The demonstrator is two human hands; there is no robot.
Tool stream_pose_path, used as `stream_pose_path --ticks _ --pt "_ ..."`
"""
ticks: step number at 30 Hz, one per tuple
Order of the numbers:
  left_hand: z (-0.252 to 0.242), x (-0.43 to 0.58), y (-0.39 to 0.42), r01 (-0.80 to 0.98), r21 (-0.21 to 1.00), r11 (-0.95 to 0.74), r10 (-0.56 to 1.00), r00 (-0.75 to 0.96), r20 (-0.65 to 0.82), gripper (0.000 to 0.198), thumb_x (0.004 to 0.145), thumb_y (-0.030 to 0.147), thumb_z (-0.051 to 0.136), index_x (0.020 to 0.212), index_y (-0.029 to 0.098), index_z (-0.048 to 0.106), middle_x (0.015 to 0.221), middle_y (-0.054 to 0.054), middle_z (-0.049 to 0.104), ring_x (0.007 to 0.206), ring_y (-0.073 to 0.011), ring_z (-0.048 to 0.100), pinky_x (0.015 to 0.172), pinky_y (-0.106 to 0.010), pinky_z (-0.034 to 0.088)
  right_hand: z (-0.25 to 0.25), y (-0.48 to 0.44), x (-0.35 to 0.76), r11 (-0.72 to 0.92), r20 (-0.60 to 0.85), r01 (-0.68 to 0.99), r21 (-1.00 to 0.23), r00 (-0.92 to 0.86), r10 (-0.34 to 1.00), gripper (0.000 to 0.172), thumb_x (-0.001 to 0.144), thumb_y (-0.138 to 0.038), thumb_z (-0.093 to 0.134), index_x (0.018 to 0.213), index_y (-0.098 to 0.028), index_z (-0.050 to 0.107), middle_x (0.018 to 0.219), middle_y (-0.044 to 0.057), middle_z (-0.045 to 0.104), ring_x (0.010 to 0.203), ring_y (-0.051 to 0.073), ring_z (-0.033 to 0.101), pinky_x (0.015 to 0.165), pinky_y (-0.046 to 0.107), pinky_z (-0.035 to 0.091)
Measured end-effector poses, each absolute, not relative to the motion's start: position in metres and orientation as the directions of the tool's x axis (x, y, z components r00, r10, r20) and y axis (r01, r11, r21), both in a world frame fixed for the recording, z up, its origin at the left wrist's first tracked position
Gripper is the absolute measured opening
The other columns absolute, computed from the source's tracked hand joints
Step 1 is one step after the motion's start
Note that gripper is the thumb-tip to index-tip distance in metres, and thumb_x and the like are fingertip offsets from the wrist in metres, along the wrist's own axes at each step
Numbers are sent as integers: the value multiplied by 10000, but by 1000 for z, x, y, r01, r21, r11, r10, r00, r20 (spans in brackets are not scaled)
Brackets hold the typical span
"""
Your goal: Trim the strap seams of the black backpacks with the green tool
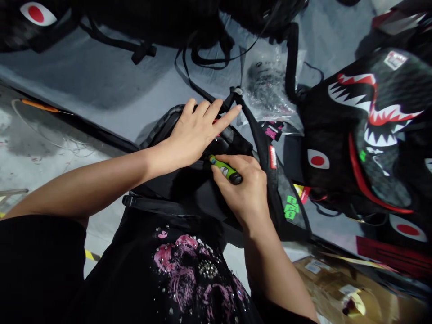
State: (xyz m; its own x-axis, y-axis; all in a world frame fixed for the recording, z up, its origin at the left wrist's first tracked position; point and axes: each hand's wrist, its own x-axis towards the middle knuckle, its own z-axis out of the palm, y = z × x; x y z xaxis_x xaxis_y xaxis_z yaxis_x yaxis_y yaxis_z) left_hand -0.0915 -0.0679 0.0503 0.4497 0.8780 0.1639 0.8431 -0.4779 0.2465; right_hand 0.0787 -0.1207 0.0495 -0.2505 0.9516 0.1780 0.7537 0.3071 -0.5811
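Observation:
A black backpack (189, 184) lies on the table in front of me, close against my body. My left hand (195, 132) rests on its upper part with the fingers spread. My right hand (246, 186) grips a lime-green marker (224, 169) with a black end, pointed at the backpack just below my left palm. The marker's tip is hard to make out against the dark fabric. Green stickers (291, 208) and a red-and-white tag (272, 156) are on the backpack's right side.
A clear plastic bag (270, 85) with dark contents lies beyond the backpack. To the right stands a black bag with a shark-mouth print (374, 108). More black bags (148, 22) line the far side. A cardboard box (347, 288) is below the table at right.

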Motion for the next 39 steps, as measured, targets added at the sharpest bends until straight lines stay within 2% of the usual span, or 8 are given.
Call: stream_pose_path --ticks 12,15,17,21,26,31,35,39 --pt "50 -91 -67 857 188 -480 876 457 155 941 771 250 665 1581 173 193 1570 -197 326 1333 -394 413 1113 -565 283 45 -120 75 288 178 706 -647 -227 957 178 846 -282 654 993 -252 750 962 51 764 957 257 667 893 434 542" --pt "54 -95 -66 860 150 -488 872 470 138 928 793 236 654 1583 167 172 1576 -208 315 1346 -380 413 1113 -547 306 44 -119 74 326 186 649 -687 -276 943 168 857 -257 640 990 -238 740 988 45 768 964 241 687 916 411 531" --pt "60 -105 -66 849 135 -510 860 500 106 959 803 262 667 1591 196 124 1609 -197 253 1392 -383 370 1128 -554 294 43 -119 75 325 165 610 -722 -305 938 174 859 -238 630 999 -229 732 1005 40 772 950 233 704 913 402 526" --pt "70 -138 -71 867 156 -474 877 481 -6 1109 772 389 738 1593 252 6 1655 -204 87 1479 -447 208 1131 -595 271 43 -120 76 338 197 610 -717 -288 937 173 857 -251 633 999 -231 731 1008 39 781 937 239 714 887 403 520" --pt "60 -158 -76 887 248 -389 910 412 -49 1242 717 420 774 1579 291 -112 1651 -217 98 1402 -420 356 1035 -513 426 31 -121 60 401 278 537 -742 -298 913 163 866 -303 648 991 -250 737 1033 34 786 946 236 725 917 415 490" --pt "58 -141 -74 945 102 -312 946 319 -65 1340 627 347 846 1590 273 -83 1647 -234 118 1268 -425 467 881 -485 532 16 -119 48 408 327 485 -774 -246 912 160 865 -307 659 997 -260 736 1038 32 788 931 230 732 982 442 451" --pt "70 -130 -75 967 -19 -252 955 245 -168 1376 580 215 866 1596 224 -61 1633 -261 156 1275 -433 467 892 -506 548 13 -119 49 440 353 470 -765 -265 897 155 862 -283 663 997 -251 733 1030 37 789 902 225 737 971 438 439" --pt "75 -127 -78 965 -70 -254 955 240 -173 1376 587 218 865 1595 214 -72 1632 -263 157 1273 -433 475 888 -505 560 13 -118 47 458 361 468 -756 -286 888 155 863 -277 665 1001 -254 732 1030 28 790 901 223 734 968 442 428"
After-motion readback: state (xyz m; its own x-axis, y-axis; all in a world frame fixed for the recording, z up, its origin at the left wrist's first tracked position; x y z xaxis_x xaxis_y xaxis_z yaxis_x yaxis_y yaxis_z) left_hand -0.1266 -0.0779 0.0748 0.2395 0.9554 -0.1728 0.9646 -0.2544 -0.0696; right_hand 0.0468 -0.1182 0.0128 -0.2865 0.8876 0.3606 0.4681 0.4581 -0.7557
